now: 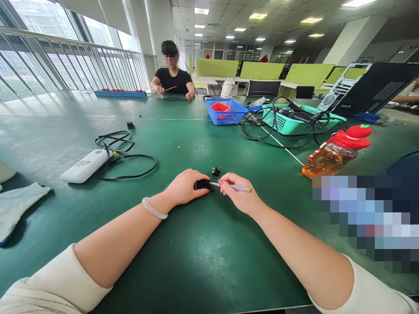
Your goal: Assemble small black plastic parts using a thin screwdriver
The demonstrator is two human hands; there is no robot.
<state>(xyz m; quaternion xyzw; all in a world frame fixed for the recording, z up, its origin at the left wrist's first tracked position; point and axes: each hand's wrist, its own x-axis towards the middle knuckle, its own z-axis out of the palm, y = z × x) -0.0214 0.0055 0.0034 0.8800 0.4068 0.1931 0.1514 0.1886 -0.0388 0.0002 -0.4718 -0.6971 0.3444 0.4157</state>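
Note:
Near the middle of the green table, my left hand (pixel 183 187) pinches a small black block-like part (pixel 202 185) between thumb and fingers. Its exact kind is hard to make out. From the other side, my right hand (pixel 242 196) grips a screwdriver (pixel 241 188) with a clear handle, held nearly level. The screwdriver's shaft points left, and its tip reaches the black part's right side; whether it sits in a screw I cannot tell. Just beyond the hands lies another small black piece (pixel 215 171) with metal bits.
A white power bank-like device (pixel 85 165) with a black cord lies left. Further back stand a blue basket (pixel 225 117) and a green basket (pixel 288 124) of cables. A red-lidded bottle (pixel 334 152) stands right. Across the table sits a person (pixel 173 80). A cloth (pixel 19 209) lies at left.

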